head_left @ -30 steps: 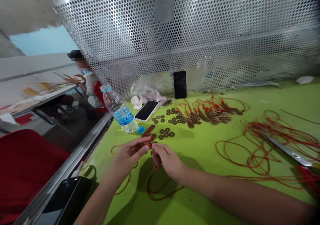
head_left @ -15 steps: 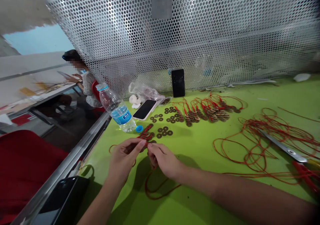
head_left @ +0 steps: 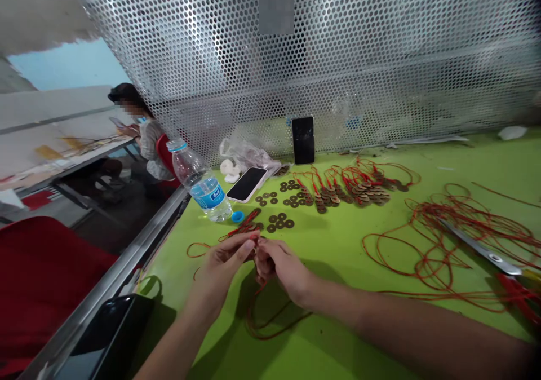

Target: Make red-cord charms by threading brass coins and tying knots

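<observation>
My left hand [head_left: 224,267] and my right hand [head_left: 282,264] meet over the green table, fingertips pinched on a red cord [head_left: 255,237]. A loop of this cord hangs below my right hand and lies on the table; another curl shows left of my left hand. What sits between the fingertips is mostly hidden. Just beyond them lie coins strung on red cord [head_left: 249,220]. Loose round coins with holes [head_left: 280,222] rest in small groups farther back. A row of finished-looking coin strings with red cords [head_left: 366,191] spreads to the right.
A water bottle [head_left: 205,191] stands at left, its blue cap [head_left: 237,216] beside it. One phone [head_left: 247,184] lies flat; another phone [head_left: 303,140] leans on the perforated metal screen [head_left: 363,58]. Tangled red cord [head_left: 439,250] and scissors [head_left: 486,250] are at right. A person [head_left: 143,132] sits far left.
Both hands have shifted slightly in the view, still pinching the cord together. The fingertips have closed in a little, and the strung coins behind them show more. The whole view has moved slightly.
</observation>
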Available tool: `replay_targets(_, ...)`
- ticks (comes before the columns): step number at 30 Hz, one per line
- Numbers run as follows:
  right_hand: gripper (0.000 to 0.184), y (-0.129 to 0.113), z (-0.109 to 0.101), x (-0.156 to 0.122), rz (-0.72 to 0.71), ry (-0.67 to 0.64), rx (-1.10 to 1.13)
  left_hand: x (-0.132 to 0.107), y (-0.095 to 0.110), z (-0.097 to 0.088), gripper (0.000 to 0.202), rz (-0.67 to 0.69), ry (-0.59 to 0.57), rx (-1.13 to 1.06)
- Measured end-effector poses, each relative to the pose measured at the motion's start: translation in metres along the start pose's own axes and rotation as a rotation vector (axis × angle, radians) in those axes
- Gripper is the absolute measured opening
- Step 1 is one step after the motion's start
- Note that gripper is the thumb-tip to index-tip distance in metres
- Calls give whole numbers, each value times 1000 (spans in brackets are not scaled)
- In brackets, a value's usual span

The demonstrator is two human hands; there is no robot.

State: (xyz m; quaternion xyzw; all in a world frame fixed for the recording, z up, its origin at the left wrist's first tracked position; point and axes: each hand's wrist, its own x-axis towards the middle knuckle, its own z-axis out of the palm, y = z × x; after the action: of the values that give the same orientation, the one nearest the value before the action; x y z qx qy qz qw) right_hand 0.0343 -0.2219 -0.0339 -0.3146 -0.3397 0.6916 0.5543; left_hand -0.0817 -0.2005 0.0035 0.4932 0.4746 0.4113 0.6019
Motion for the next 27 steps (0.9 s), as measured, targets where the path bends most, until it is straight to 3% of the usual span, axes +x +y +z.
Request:
replay_targets(4,31,-3,0,0,43,-65,112,1,-3,3,32,-28,35,-99)
replay_targets(8,32,2,-1,3,27,-83,50,2,-4,4,31,-23,73,-146)
replay_targets(14,37,8,-1,-5,-172,4,-415,-1,-4,5,30,28,179,-106)
replay_targets(18,17,0,4,-15,-278,60,-638,-1,-3,-1,28,127,254,-14)
replay_targets(22,10,-4,6,-15,-323,122,-589,-3,0,-4,27,161,232,52)
replay_targets(27,17,-3,5,-12,-310,62,-548,-5,2,0,28,170,208,95)
